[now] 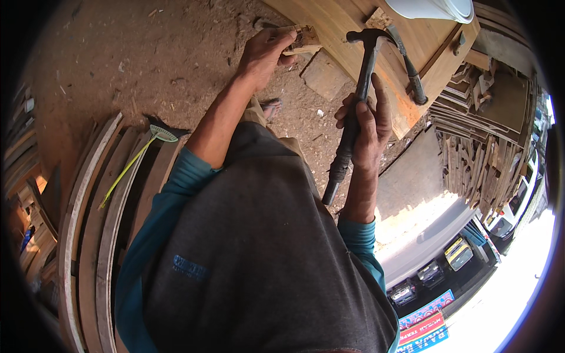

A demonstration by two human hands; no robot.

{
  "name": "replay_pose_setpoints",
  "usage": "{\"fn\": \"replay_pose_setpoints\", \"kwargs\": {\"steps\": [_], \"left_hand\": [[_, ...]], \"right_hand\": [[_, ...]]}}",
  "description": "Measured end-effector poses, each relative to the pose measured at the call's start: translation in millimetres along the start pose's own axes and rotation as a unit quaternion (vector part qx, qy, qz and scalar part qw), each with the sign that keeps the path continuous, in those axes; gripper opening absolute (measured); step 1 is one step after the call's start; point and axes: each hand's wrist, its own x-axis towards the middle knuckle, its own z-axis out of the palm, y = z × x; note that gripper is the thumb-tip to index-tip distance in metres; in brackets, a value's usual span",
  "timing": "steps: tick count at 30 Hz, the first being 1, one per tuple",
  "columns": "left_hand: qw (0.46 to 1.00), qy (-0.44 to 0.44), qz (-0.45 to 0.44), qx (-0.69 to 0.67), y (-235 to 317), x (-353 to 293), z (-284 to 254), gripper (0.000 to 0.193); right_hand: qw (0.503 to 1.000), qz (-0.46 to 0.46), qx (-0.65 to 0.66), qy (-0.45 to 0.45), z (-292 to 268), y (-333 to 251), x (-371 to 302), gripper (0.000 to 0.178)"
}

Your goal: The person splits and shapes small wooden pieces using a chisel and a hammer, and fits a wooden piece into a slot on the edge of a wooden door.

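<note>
My right hand [371, 126] is wrapped round the dark handle of a claw hammer [368, 59], its metal head raised over a light-brown wooden board [329, 26]. Past the board's left edge, my left hand [266, 54] has its fingers closed on a short, rough wood block [305, 42]; how far they reach round it is hidden. Lying on the board just right of the hammer head is a chisel [410, 70] with a dark handle. A small wood offcut [378, 19] sits near the chisel's upper end.
A white bucket [435, 9] stands at the board's far side. Stacked wood strips [479, 159] fill the right, and long planks [100, 223] stand at the left with a green-handled fly swatter [159, 134] on them. Wood shavings litter the dirt floor [147, 65].
</note>
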Motion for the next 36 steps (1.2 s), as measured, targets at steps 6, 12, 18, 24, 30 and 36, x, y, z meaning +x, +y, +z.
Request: {"fn": "replay_pose_setpoints", "kwargs": {"steps": [6, 12, 18, 24, 30, 36], "left_hand": [[0.999, 0.006, -0.026, 0.017, 16, -13, -1, 0.033], [0.999, 0.001, -0.011, 0.047, 27, -29, 4, 0.033], [0.988, -0.041, 0.042, 0.146, 31, -47, 25, 0.036], [0.926, -0.115, 0.122, 0.339, 26, -64, 42, 0.050], [0.881, -0.176, 0.180, 0.400, 37, -95, 75, 0.048], [0.876, -0.216, 0.157, 0.401, 32, -103, 89, 0.049]], "right_hand": [[0.997, 0.063, -0.040, 0.002, -11, -58, -4, 0.069], [0.946, -0.024, -0.322, 0.017, -16, -66, -24, 0.049], [0.923, -0.173, -0.320, 0.128, -37, -51, -29, 0.031], [0.942, -0.251, 0.150, 0.165, -34, -73, -44, 0.015], [0.930, -0.331, -0.107, 0.122, -16, -70, -67, 0.020], [0.923, -0.340, -0.159, 0.088, -22, -70, -75, 0.024]]}}
